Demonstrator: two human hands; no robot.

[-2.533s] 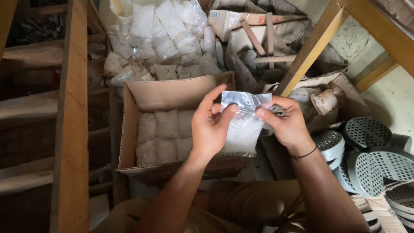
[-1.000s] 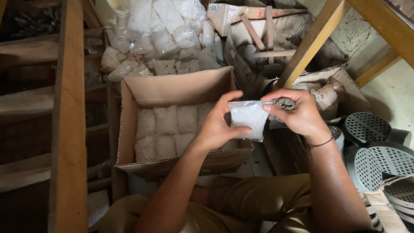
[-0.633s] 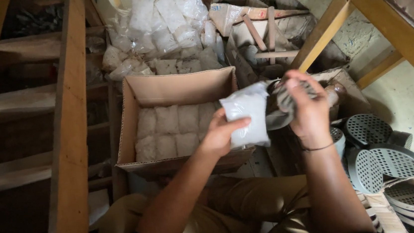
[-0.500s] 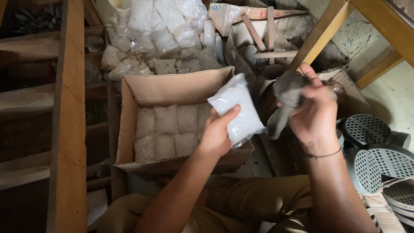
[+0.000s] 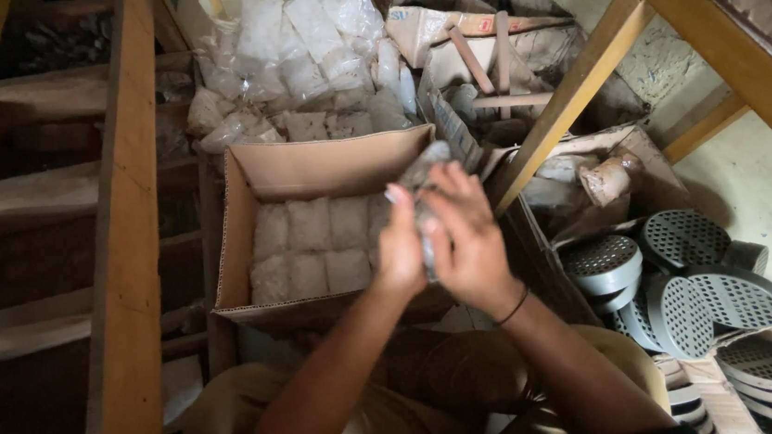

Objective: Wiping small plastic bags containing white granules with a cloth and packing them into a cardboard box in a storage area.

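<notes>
Both hands meet over the right side of the open cardboard box (image 5: 246,211): the left hand (image 5: 398,253) and the right hand (image 5: 470,242) have their fingers clamped together around a clear plastic packet (image 5: 426,162), only its top showing above them. It seems wise to keep the packet squeezed flat and lower it square into the free space beside the packed rows (image 5: 309,247). Half a second ago the hands were apart, the left alone lifting the packet
</notes>
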